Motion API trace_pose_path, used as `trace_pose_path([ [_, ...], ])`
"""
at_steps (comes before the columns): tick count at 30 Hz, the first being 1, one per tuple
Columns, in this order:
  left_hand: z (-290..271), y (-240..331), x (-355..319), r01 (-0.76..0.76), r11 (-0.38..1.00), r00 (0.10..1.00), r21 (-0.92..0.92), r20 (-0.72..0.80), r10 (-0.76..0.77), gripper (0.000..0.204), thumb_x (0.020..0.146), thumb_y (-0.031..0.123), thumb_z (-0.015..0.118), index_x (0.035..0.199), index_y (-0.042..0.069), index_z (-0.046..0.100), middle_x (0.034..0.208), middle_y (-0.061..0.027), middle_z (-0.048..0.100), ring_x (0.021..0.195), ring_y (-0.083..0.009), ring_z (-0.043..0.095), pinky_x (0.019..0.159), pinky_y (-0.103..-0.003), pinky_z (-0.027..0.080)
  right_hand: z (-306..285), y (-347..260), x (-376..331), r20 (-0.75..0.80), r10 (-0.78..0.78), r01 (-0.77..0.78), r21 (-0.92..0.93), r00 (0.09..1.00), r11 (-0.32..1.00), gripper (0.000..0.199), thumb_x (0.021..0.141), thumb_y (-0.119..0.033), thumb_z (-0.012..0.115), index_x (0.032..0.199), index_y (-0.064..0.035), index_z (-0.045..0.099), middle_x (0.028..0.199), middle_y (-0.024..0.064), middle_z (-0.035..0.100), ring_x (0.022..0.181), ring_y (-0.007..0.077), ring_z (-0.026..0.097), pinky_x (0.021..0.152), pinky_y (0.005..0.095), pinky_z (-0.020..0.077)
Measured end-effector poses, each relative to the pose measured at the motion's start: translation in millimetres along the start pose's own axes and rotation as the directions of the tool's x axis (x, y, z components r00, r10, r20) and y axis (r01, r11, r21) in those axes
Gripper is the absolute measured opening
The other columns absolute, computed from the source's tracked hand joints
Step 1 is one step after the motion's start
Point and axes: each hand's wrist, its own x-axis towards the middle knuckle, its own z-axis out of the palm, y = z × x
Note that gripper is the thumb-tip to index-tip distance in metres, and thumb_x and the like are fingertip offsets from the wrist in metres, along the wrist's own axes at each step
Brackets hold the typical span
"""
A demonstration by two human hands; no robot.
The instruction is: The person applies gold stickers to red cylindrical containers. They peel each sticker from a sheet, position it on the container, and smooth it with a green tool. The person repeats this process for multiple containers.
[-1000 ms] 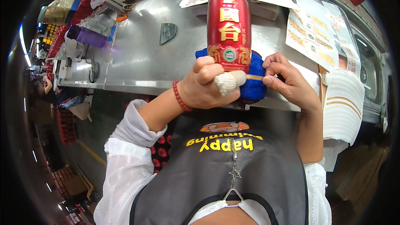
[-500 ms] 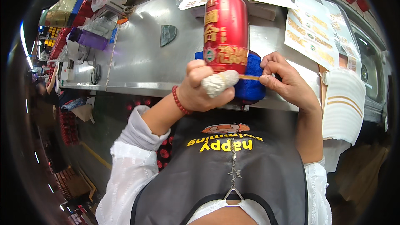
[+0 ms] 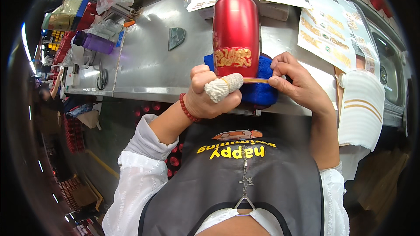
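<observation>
A glossy red cylinder bottle (image 3: 236,30) stands on a fuzzy blue cloth (image 3: 262,89) at the steel bench's (image 3: 144,61) near edge. Left hand (image 3: 210,96), thumb in a knit cot, and right hand (image 3: 297,83) pinch a tan band (image 3: 256,80) stretched between them.

I take this for a shop's packing or back-room work area: a stainless steel tabletop (image 3: 144,61) runs across, with a steel sink (image 3: 387,67) at the far right, printed sheets (image 3: 328,30) lying on it, and red crates (image 3: 72,131) stacked on the left.
</observation>
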Motion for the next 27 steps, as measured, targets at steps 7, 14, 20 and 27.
trace_pose_path([
  [7,8,0,11,0.001,0.987,0.999,-0.162,0.039,0.005,0.025,0.059,0.012,0.070,0.079,0.026,0.066,0.116,0.0076,0.062,0.102,-0.0224,0.042,0.077,-0.035,0.039,-2,-1,-4,0.007,0.072,-0.072,0.070,0.997,0.995,0.031,0.097,-0.028,0.068,0.085,-0.0039,0.053,0.111,0.0056,0.047,0.096,0.0150,0.047,0.082,0.0258,0.0427],
  [14,0,0,0,0.017,0.999,1.000,-0.045,0.027,-0.016,0.024,0.057,0.018,0.069,0.079,0.026,0.068,0.109,0.0068,0.062,0.100,-0.0246,0.042,0.076,-0.037,0.041,2,-3,-3,-0.021,0.003,-0.001,0.063,1.000,0.998,0.031,0.100,-0.028,0.065,0.085,-0.0030,0.053,0.111,0.0055,0.047,0.092,0.0132,0.047,0.078,0.0251,0.0435],
  [20,-3,-3,1,0.025,0.995,0.998,-0.099,0.058,-0.020,0.028,0.063,0.014,0.076,0.087,0.026,0.067,0.117,0.0042,0.061,0.101,-0.0216,0.042,0.077,-0.037,0.040,0,-5,-3,-0.007,0.074,-0.071,0.210,0.997,0.975,0.036,0.101,-0.036,0.063,0.087,-0.0033,0.055,0.112,0.0065,0.046,0.091,0.0137,0.047,0.079,0.0257,0.0429],
  [27,0,1,-14,0.140,0.988,0.990,-0.070,0.008,-0.140,0.028,0.063,0.016,0.076,0.087,0.029,0.068,0.110,0.0046,0.057,0.101,-0.0225,0.044,0.079,-0.036,0.041,-12,-45,-13,-0.006,-0.072,0.072,0.012,0.997,0.997,0.030,0.094,-0.027,0.070,0.081,-0.0050,0.054,0.114,0.0104,0.047,0.098,0.0174,0.046,0.082,0.0275,0.0403],
])
